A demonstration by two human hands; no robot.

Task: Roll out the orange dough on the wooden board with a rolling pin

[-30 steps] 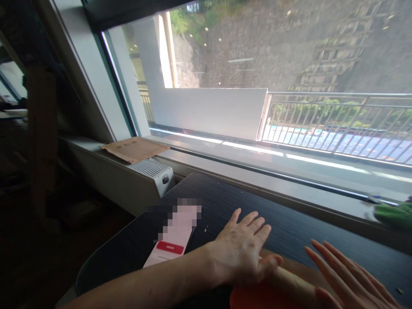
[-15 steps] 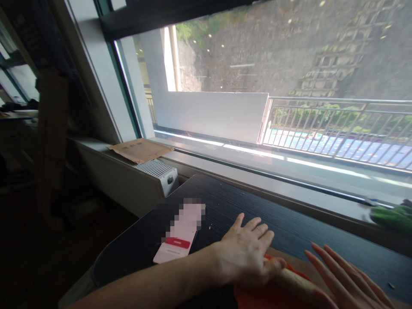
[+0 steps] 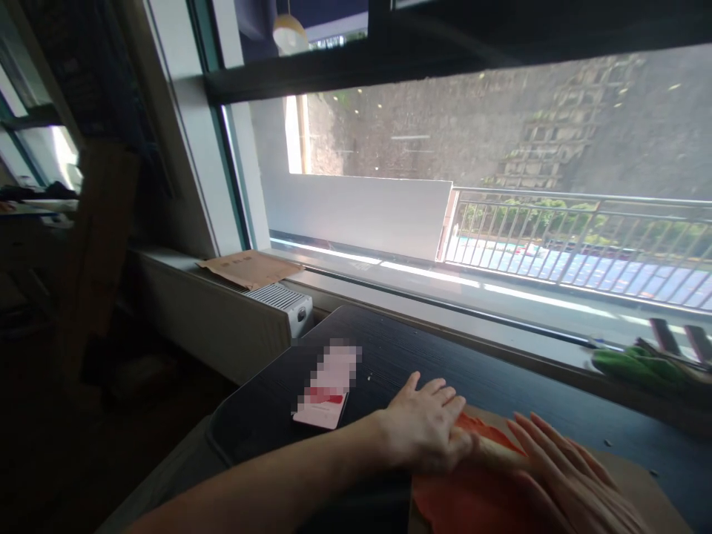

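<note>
A pale wooden rod like a rolling pin [image 3: 499,453] lies across a flattened orange sheet [image 3: 478,498], which looks like clay or dough. Under the sheet is a brown board or paper [image 3: 639,486] on the dark table [image 3: 383,334]. My left hand [image 3: 426,429] rests flat over the rod's left end, fingers stretched forward and slightly apart. Over the right end lies my right hand [image 3: 575,475], palm down, its fingers extended. Both hands press on the rod rather than wrap round it. The hands cover the rod's ends and part of the sheet.
A phone [image 3: 325,389] with a lit, blurred-out screen lies on the table left of my hands. A brown envelope [image 3: 253,268] sits on a white slatted unit [image 3: 278,297] by the window. Green material [image 3: 634,363] lies on the sill [image 3: 423,297] at right. Small crumbs dot the table.
The view has tilted up and shifted, showing a lamp through the upper window. My right hand has come down onto the rod, and more of the orange sheet and brown board shows.
</note>
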